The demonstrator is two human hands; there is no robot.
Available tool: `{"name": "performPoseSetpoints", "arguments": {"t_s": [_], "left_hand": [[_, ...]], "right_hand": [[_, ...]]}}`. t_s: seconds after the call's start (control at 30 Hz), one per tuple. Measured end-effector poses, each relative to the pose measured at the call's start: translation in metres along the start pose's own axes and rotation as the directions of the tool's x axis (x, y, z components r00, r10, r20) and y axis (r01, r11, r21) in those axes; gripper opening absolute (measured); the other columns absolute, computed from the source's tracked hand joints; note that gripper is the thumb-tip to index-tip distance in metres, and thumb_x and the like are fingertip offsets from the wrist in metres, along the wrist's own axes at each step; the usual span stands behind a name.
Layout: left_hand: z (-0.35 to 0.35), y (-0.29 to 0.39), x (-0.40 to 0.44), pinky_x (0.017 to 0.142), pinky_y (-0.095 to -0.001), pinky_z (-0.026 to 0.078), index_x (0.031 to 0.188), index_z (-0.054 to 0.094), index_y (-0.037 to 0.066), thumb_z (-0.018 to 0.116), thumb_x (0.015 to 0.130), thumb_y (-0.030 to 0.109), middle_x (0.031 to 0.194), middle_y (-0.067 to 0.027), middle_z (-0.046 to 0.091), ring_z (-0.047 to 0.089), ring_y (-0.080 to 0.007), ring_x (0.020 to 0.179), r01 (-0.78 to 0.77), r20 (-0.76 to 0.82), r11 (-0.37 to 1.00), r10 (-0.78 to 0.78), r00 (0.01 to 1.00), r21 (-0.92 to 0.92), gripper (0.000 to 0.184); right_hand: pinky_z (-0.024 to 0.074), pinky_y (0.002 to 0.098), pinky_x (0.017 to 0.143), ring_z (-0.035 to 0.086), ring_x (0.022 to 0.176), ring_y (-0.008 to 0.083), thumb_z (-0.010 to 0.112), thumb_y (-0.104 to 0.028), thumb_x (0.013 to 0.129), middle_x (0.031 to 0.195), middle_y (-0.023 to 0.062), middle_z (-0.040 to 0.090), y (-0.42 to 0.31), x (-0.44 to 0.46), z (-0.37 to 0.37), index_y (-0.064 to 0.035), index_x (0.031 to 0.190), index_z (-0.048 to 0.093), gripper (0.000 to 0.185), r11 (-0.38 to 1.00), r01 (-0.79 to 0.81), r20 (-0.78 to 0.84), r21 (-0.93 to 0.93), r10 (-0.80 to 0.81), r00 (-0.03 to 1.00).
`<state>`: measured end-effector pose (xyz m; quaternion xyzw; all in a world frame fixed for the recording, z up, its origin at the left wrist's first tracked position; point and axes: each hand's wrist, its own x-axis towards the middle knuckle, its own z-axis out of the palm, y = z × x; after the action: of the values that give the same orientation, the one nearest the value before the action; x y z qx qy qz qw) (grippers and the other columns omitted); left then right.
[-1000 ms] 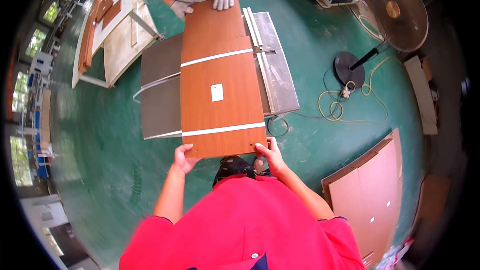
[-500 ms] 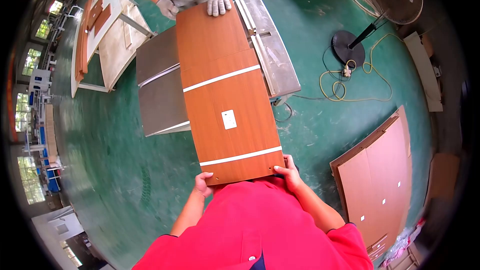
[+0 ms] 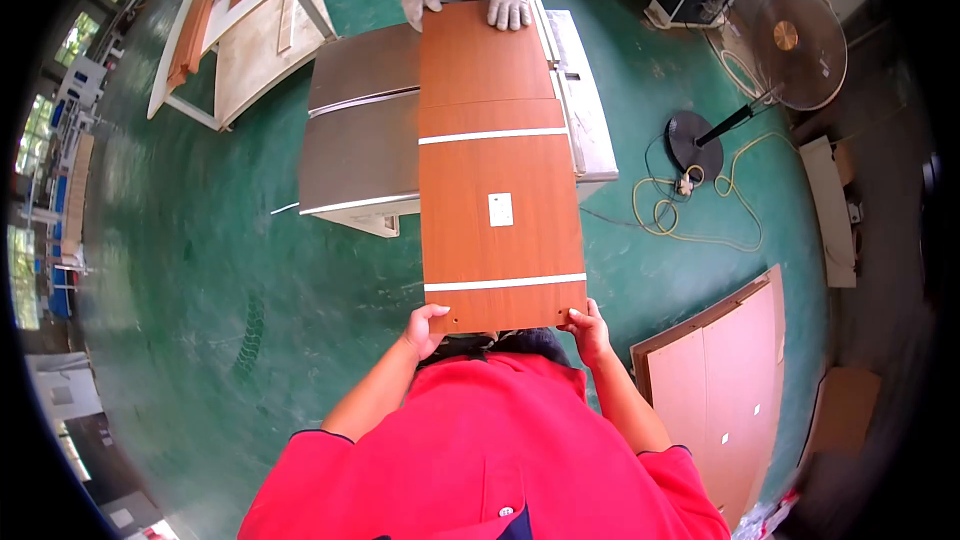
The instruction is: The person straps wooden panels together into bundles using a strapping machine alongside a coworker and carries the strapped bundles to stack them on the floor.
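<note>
A long stack of reddish-brown wooden panels (image 3: 465,225) extends away from me, with two white straps across it and a white label. My left hand (image 3: 426,330) grips its near left corner, thumb on top. At the near right corner my right hand (image 3: 587,328) holds the same panels, thumb on top near a small hole. The far part lies over a grey metal machine table (image 3: 360,155). Across from me, a co-worker's two gloved hands rest on the far end.
A floor fan (image 3: 800,45) stands right, a yellow cable (image 3: 737,190) around its base. Large flat boards (image 3: 715,390) lie at the lower right. A white workbench (image 3: 262,15) with brown panels stands at the upper left.
Relative to the machine table, the panels and my hands have shifted away from the right-hand rails and turned straighter. The co-worker's left-side glove now touches the far edge. Both my hands keep their grip.
</note>
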<state>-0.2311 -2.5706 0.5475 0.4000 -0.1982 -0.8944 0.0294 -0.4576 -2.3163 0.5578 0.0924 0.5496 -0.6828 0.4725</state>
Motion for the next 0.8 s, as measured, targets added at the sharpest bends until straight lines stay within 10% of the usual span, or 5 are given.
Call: {"name": "performPoseSetpoints", "arguments": {"t_s": [0.8], "left_hand": [[0.003, 0.008, -0.012, 0.096, -0.0413, 0.042, 0.124, 0.053, 0.003, 0.060, 0.079, 0.027, 0.120, -0.0107, 0.060, 0.057, -0.0257, 0.107, 0.063, -0.064, 0.985, -0.053, 0.997, 0.159, 0.051]], "right_hand": [[0.0493, 0.0402, 0.078, 0.057, 0.100, 0.0264, 0.059, -0.015, 0.082, 0.116, 0.0093, 0.057, -0.006, 0.006, -0.012, -0.0077, 0.128, 0.042, 0.050, 0.993, -0.117, 0.098, -0.024, 0.119, 0.988]]}}
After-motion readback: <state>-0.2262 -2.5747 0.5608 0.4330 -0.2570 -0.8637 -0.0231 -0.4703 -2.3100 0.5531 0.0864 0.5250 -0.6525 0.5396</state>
